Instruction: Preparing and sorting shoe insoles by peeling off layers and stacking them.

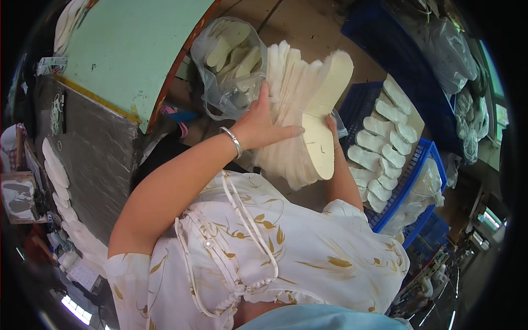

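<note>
A thick stack of cream insoles [292,104] stands on edge between my two hands, in front of my body. My left hand [259,125] grips its left side, forefinger stretched along it and thumb across the near edges. On the other side, my right hand [334,135] presses against the outermost insole, which faces me with its smooth sole-shaped surface. Most of my right hand's fingers are hidden behind the stack. Fluffy fibre sticks out along the insoles' lower edges.
A clear plastic bag [213,104] with loose insoles stands beyond my left hand. At right, rows of white insoles [379,142] lie by a blue crate [408,190]; a larger dark blue bin [393,47] is behind. A green tabletop [135,47] and dark grey worktop [93,148] lie left.
</note>
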Available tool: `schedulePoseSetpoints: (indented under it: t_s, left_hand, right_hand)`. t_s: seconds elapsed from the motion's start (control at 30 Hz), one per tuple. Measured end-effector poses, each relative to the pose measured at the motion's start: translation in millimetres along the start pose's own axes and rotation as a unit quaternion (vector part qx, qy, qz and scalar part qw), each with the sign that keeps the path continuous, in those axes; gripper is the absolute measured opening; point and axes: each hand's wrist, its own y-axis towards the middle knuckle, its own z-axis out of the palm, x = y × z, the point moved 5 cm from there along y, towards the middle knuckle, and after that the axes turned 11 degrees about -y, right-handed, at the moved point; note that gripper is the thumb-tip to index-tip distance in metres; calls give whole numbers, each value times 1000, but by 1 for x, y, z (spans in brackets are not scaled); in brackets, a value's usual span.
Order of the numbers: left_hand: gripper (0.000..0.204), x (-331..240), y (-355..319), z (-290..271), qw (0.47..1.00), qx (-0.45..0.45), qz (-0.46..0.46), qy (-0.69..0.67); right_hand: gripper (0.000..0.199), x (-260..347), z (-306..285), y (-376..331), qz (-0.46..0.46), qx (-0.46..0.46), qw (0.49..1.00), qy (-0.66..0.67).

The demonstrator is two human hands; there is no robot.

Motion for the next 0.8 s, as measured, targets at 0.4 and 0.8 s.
schedulePoseSetpoints:
  t_s: [0.4,0.8]
  left_hand:
    - [97,65,-6,41,973,225,-42,26]
    - [81,98,54,5,991,111,-76,-20]
  right_hand:
    - [72,-73,-51,-22,29,-128,982,134]
    - [66,-96,-113,104,-4,-128,984,126]
